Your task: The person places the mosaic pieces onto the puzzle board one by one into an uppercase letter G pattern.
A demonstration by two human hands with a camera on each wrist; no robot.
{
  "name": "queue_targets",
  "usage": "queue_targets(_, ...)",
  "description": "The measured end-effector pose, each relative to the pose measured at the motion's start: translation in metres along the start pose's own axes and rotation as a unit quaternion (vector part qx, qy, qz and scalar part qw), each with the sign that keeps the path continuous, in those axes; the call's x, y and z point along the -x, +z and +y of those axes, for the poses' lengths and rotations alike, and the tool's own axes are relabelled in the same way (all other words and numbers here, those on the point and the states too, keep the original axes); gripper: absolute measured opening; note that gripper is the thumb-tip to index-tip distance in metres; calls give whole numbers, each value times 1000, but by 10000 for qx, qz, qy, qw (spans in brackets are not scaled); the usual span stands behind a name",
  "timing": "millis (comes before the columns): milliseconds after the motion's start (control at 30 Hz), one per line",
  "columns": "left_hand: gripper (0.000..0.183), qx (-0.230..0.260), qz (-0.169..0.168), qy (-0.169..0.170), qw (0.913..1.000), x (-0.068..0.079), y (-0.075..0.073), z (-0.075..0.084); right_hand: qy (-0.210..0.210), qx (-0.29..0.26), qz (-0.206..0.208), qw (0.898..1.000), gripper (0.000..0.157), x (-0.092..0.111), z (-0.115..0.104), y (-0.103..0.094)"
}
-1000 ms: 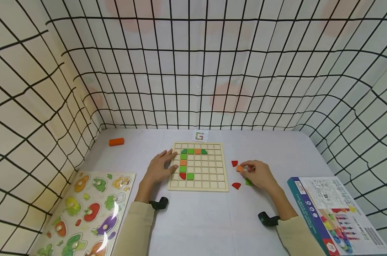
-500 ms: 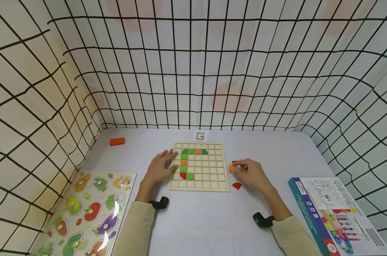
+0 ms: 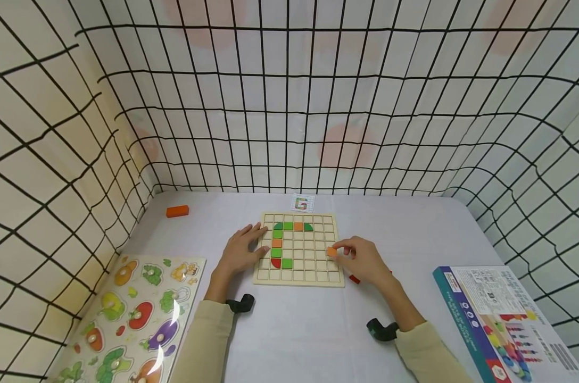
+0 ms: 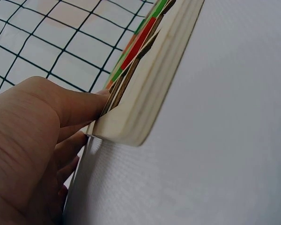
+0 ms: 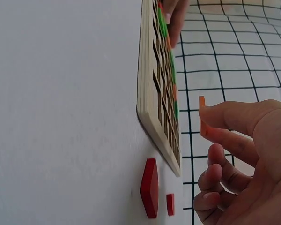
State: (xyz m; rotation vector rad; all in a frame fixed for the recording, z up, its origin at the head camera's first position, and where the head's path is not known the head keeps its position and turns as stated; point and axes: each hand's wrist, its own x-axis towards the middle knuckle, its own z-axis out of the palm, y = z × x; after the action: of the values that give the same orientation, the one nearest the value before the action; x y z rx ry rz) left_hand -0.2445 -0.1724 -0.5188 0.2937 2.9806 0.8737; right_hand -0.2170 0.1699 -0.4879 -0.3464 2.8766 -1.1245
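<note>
My right hand pinches an orange square tile between thumb and index finger, above the right edge of a wooden grid board. In the right wrist view the orange tile stands on edge, apart from the board. My left hand rests at the board's left side, its thumb on the rim. Green, orange and red tiles sit in the grid, among them a red quarter-round tile and a green square tile. Two loose red tiles lie beside the board, partly hidden in the head view.
A small card with a coloured G lies behind the board. An orange-red block is at the back left. A vegetable puzzle board lies front left, a box front right. Black netting surrounds the table.
Carrying the orange tile, my right hand has moved left from among the loose tiles to the board's right edge. My left hand has stayed in place.
</note>
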Motion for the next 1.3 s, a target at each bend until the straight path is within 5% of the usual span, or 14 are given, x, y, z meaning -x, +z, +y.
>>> queue_targets(733,63,-14,-10,-37,10000,1,0,-1,-530,-523,-493,9960,19,-7,-32,44)
queue_targets(1300,63,-30,-48,-43,10000,0,0,0,-604,-159,-626,9961,18,-10,-41,55)
